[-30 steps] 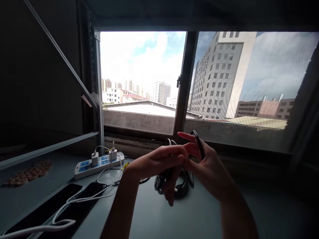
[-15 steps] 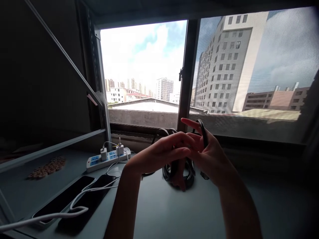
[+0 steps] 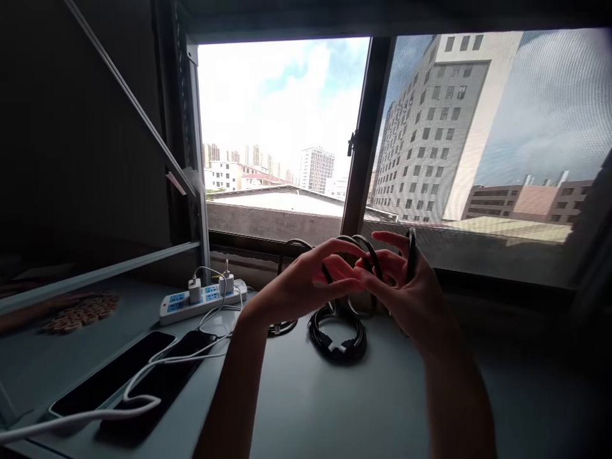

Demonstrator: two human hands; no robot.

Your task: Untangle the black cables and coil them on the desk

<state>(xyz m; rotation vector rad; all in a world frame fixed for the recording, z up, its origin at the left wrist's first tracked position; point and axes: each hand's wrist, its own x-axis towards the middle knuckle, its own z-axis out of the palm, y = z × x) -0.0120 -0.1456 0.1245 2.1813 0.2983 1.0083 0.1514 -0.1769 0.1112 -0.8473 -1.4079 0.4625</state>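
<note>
A black cable (image 3: 412, 252) runs in loose loops through my two hands, raised in front of the window. My left hand (image 3: 318, 274) is closed, its fingertips pinching the cable near my right thumb. My right hand (image 3: 411, 293) is curled around the cable, with one loop passing over it and its index finger stretched out. Below them on the desk lies a coiled black cable (image 3: 340, 360) with its plug ends in the middle. Part of another black cable coil (image 3: 285, 329) shows behind my left wrist.
A white power strip (image 3: 205, 298) with two plugged-in chargers stands at the left. Two dark phones (image 3: 112, 376) lie before it, with a white cable (image 3: 119, 412) across them. Another person's forearm (image 3: 29, 317) reaches toward small wooden pieces (image 3: 81, 312). A metal shelf frame (image 3: 100, 277) borders the left.
My hands have moved slightly apart, and more of the cable loops show between them. The coil on the desk is now uncovered. A forearm has appeared at the left by the wooden pieces.
</note>
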